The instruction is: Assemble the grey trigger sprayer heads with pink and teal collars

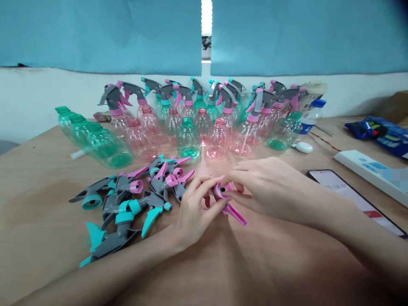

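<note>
Between my two hands is a grey and pink trigger spray head (235,213), its pink collar facing up toward me and its trigger pointing down to the right. My left hand (198,206) is closed around its grey body from the left. With thumb and fingers, my right hand (255,185) pinches the pink collar from the right. To the left of my hands lies a pile of loose spray heads (123,208), some with pink parts and some with turquoise. Behind my hands stand a clear green bottle (188,142) and a pink bottle (218,142), both without spray heads.
Several bottles with spray heads (251,127) stand in rows along the wall. Green open bottles (106,144) are at the left. On the right are a phone (338,182), a white box (366,170), a white oval object (304,147), a blue packet (387,136) and a blue-capped bottle (314,112).
</note>
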Demonstrator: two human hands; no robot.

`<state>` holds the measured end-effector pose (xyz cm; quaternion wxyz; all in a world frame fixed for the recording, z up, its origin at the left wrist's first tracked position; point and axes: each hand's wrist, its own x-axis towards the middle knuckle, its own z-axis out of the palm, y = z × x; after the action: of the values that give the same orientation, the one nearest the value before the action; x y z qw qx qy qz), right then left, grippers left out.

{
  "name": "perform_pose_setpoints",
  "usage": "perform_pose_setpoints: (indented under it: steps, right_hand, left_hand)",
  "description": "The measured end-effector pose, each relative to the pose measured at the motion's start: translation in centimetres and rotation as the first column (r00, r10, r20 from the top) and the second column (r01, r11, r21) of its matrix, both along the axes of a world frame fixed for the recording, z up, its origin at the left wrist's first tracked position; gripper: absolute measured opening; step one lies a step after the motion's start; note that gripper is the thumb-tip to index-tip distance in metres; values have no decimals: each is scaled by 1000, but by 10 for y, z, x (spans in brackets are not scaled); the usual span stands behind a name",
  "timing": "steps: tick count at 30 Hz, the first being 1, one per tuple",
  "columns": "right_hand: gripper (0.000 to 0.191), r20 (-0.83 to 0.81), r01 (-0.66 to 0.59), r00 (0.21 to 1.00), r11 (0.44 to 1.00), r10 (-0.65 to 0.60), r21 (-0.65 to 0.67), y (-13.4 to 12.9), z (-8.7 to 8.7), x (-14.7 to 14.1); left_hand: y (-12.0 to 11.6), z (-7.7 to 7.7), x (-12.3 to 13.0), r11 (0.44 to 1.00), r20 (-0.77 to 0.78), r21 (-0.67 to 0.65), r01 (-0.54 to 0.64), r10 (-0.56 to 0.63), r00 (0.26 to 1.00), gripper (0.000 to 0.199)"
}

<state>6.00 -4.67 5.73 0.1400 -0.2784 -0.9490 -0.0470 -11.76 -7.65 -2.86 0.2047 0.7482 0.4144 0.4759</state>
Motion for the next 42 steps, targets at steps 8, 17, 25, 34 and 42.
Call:
perform_pose_setpoints:
  steps: [8, 17, 25, 34, 42]
  right_hand:
    - [14, 50, 88, 995, 993, -85, -73, -3, -4, -13]
    - [8, 52, 262, 965, 930, -257, -257, -3, -3, -14]
    - [14, 59, 320, 947, 919, -316, -229, -6, -6, -16]
    - [10, 25, 234, 971, 915, -239, -330, 4, -1, -3]
    - [16, 76, 257, 965, 959, -250, -117, -11, -9, -9]
  left_hand:
    - [0, 0, -2, 1000, -30, -21, -7, 6, 1000, 25]
    - [1, -1, -1, 998, 9, -59, 14, -13, 1000, 24]
    - [0, -2, -1, 998, 12, -50, 35, -34, 999, 26]
    - [0, -4, -1, 998, -9, -33, 46, -47, 999, 38]
    - [0, -2, -2, 998, -66, 56, 35, -32, 997, 30]
